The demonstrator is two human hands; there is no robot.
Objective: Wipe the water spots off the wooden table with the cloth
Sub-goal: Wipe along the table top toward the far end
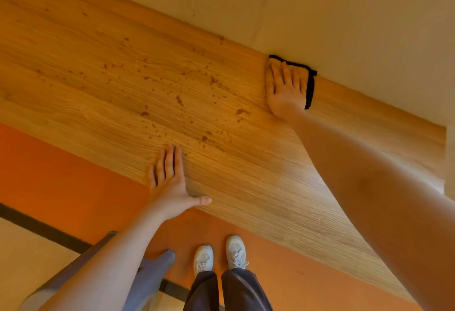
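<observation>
Right hand [285, 89] flat, fingers straight, pressing cloth [310, 84] at table's [246, 187] far edge. Left hand [170, 180] open, palm down near front edge. Water spots [179, 100] between.

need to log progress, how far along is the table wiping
Early on. Done: the wooden table shows no spots on its near right part. In hand: the right hand presses flat on the cloth at the far edge by the wall, while the left hand rests flat on the near edge. Left: many water spots across the middle and left.
</observation>
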